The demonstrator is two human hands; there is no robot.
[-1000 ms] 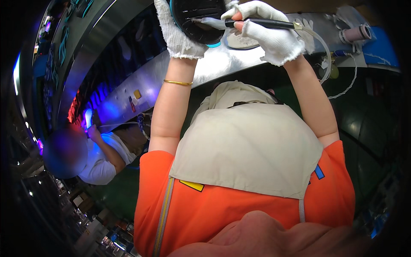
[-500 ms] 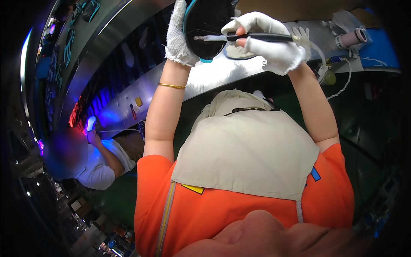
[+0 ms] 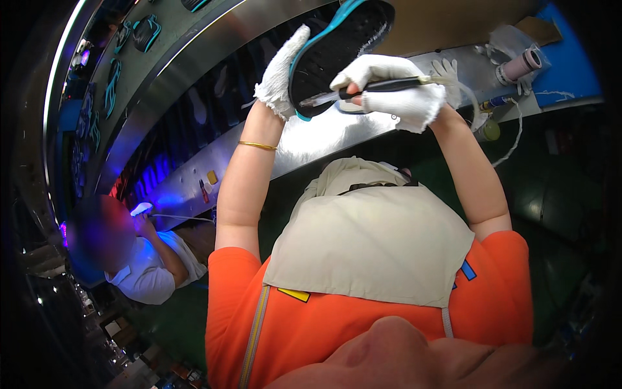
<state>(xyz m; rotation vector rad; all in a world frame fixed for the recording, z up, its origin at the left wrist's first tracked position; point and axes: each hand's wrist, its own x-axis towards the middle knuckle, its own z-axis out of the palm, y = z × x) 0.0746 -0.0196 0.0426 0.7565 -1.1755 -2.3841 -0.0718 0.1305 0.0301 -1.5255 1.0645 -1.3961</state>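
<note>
A black shoe sole with a teal rim (image 3: 335,48) is held up at the top of the view. My left hand (image 3: 278,78), in a white knit glove, grips its left edge; most of those fingers are hidden behind the sole. My right hand (image 3: 398,97) wears a white glove with bare fingertips and holds a brush (image 3: 389,85) with a black handle. Its bristle end lies at the near end of the sole's inner face. From the handle's back end a pale tube (image 3: 476,104) curves down to the right. Beneath my right hand, part of another pale sole shows on the bench.
A metal bench (image 3: 304,146) runs across in front of me, bearing a red-handled tool (image 3: 204,191) and a yellow block (image 3: 212,177). White gloves (image 3: 446,68) and a pink cylinder (image 3: 518,67) lie at right. More soles (image 3: 146,32) rest on the upper-left conveyor; a co-worker (image 3: 152,272) sits at left.
The sole has tilted and shifted right, showing more of its length. My right hand and brush have moved slightly down and left. The co-worker's glowing item has tipped over.
</note>
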